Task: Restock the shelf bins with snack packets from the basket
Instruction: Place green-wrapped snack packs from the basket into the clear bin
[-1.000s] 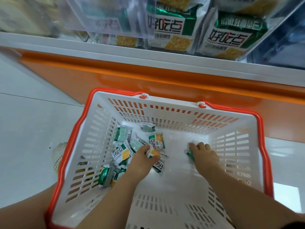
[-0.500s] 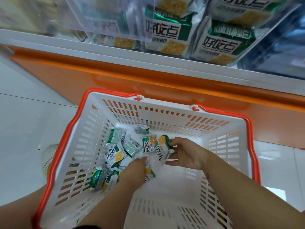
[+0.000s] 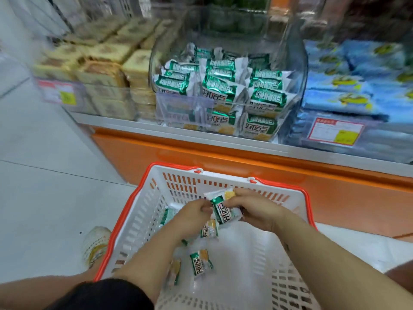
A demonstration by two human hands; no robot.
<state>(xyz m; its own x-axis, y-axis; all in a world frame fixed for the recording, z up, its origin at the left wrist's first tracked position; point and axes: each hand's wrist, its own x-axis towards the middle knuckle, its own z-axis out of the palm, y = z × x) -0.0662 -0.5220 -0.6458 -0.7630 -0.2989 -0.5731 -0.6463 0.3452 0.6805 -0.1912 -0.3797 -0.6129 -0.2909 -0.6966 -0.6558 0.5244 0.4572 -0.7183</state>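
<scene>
Green-topped packet (image 3: 222, 212), long axis near upright, pinched by left hand (image 3: 192, 217) and right hand (image 3: 257, 211)

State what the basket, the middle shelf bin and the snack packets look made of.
Basket: rigid white plastic, slotted walls, orange rim. Shelf bin: clear glossy plastic, probably acrylic; contents show through. Snack packets: thin shiny film, likely foil-lined; crinkled.

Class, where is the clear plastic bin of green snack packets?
Head view, upper centre: the clear bin sits beyond the white basket, between tan cake packs left and blue packets right.
</scene>
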